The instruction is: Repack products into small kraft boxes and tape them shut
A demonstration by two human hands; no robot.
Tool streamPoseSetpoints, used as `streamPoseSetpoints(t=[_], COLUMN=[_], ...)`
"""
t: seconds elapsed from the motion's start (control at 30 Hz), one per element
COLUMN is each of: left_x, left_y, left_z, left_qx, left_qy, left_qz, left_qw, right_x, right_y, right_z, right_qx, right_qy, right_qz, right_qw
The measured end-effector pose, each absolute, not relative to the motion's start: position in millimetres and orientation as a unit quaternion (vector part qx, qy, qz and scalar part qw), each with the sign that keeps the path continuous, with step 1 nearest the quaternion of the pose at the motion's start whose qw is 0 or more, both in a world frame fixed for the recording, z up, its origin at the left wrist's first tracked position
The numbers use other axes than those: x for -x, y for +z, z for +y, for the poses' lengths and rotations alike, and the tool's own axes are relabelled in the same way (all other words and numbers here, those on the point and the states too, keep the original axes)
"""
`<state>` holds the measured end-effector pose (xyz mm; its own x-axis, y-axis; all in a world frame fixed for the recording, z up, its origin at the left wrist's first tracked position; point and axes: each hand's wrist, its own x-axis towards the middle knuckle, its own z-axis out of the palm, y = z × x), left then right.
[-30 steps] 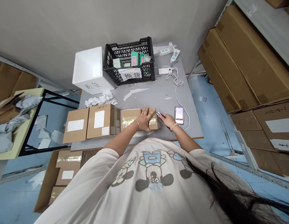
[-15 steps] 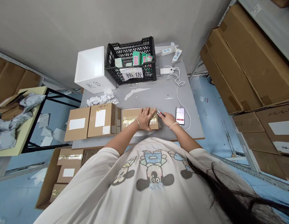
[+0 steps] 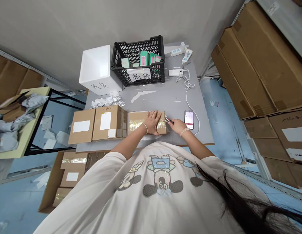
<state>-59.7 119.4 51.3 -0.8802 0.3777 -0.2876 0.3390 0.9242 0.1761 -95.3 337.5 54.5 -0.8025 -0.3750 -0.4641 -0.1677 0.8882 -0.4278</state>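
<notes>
A taped cardboard box lies on the grey table in front of me. My left hand rests flat on its top with the fingers spread, over the shiny packing tape. At the box's right edge, my right hand grips a box cutter, red and black, its tip pointing left at the box's end. Whether the blade touches the cardboard I cannot tell. Beside the right hand lies a phone with a lit screen.
Two labelled cardboard boxes stand left of the taped box. Behind are a white foam box, a black crate with small green boxes, and crumpled plastic. Power strips and a white cable lie at the right. Cartons fill the shelves.
My right hand and the box cutter have shifted slightly, the cutter now just off the box's right edge. My left hand stays on the box. The view has tilted a little.
</notes>
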Motion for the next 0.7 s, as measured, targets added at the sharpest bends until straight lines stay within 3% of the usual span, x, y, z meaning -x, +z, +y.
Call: streamPoseSetpoints(t=[0.7], left_x=[58.6], left_y=[50.1], left_z=[118.6], left_qx=[-0.183], left_qy=[0.060], left_qz=[0.967], left_qw=[0.166], right_x=[62.5], right_y=[46.8], right_z=[343.5], right_qx=[0.129], right_qy=[-0.192], right_qz=[0.937], right_qw=[0.260])
